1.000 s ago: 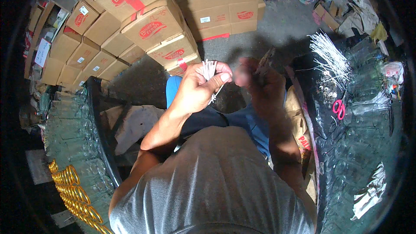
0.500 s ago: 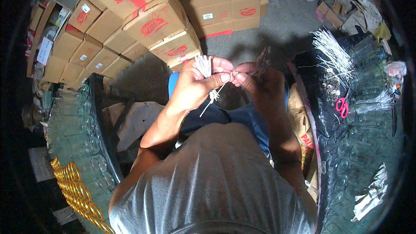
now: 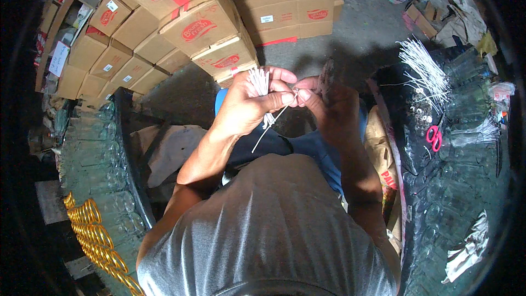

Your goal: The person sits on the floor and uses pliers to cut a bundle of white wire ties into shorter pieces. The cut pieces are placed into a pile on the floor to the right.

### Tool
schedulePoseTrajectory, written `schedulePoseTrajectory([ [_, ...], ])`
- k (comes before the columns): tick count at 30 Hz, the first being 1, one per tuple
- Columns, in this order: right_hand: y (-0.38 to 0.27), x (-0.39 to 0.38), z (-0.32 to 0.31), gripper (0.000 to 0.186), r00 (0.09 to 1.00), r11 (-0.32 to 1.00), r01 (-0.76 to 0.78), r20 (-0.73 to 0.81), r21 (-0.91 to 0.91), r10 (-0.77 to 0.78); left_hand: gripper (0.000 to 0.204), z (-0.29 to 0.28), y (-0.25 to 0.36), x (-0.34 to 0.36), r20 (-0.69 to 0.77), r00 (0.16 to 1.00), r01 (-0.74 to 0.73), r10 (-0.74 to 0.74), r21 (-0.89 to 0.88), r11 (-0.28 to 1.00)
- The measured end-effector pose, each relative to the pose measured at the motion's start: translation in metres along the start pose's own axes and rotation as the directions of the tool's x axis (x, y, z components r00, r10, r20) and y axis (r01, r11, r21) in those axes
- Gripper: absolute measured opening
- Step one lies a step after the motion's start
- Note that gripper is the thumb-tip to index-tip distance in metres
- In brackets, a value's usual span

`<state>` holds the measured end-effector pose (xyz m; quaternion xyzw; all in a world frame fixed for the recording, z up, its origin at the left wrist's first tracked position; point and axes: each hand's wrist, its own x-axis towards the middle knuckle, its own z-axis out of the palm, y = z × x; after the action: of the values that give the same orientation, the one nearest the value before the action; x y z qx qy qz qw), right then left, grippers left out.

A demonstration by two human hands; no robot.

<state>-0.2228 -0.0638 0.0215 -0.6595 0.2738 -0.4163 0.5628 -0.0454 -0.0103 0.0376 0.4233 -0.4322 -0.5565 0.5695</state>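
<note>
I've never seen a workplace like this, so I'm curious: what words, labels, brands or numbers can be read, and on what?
Wording isn't copied here, only where it stands:
Red logos on cardboard boxes: readable.
White stickers on boxes: too small.
White sign, far left: too blurred.
Red capitals on the brown sack: partly readable.

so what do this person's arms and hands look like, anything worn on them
Both the left hand and the right hand are bare, without gloves. No sleeve covers the forearms, and no watch or bracelet shows, though the right side lies in shadow. A plain grey shirt covers the torso; where its sleeves end is hard to tell.
</note>
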Motion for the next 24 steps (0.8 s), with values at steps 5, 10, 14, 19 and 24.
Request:
schedulePoseTrajectory([
  [5, 0.002, -0.001, 0.000, 0.012, 1.000, 0.999, 0.017, -0.006, -0.036, -0.017, 0.032, 0.002, 0.001, 0.000, -0.026, 0.999, 0.032, -0.033, -0.054, 0.998],
  [10, 0.002, 0.000, 0.001, 0.011, 0.998, 0.998, 0.053, -0.024, -0.038, -0.054, 0.029, 0.001, -0.003, 0.000, -0.046, 0.998, 0.031, -0.036, -0.108, 0.994],
  [14, 0.001, -0.001, 0.003, 0.012, 0.985, 0.955, 0.134, -0.070, -0.265, -0.158, 0.024, 0.002, -0.001, 0.000, -0.042, 0.998, 0.042, -0.048, -0.130, 0.991],
  [19, 0.006, 0.000, 0.007, 0.013, 0.960, 0.916, 0.224, -0.088, -0.334, -0.267, 0.024, -0.003, -0.008, 0.001, -0.078, 0.997, 0.019, -0.030, -0.138, 0.990],
  [24, 0.005, 0.004, 0.003, 0.017, 0.959, 0.889, 0.265, 0.010, -0.374, -0.282, 0.027, -0.003, -0.011, 0.001, -0.100, 0.995, -0.008, -0.004, -0.114, 0.993],
])
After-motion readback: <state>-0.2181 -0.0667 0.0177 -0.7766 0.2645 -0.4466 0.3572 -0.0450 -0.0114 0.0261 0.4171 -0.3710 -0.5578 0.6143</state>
